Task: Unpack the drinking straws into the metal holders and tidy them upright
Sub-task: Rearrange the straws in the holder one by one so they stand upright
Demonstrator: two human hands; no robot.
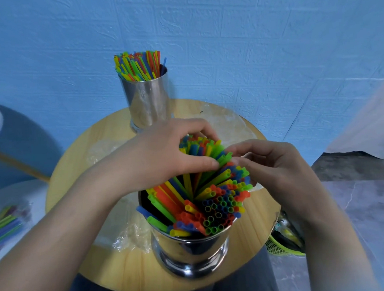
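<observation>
Holders number two on the round desk [126, 269]: the near holder [191, 251] by the front edge, the far holder [148, 98] at the back edge, well apart. Countless straws [211, 199] fill the near holder, some upright, others fanning away toward the wall. The left hand [163, 155] curls its fingers round the leaning bunch; the right hand [273, 163] pinches the tips.

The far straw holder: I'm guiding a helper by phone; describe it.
On the round wooden table, by the blue wall, stands the far metal holder. Unlike the near holder, whose straws the left hand and right hand hold, it stands untouched.
</observation>
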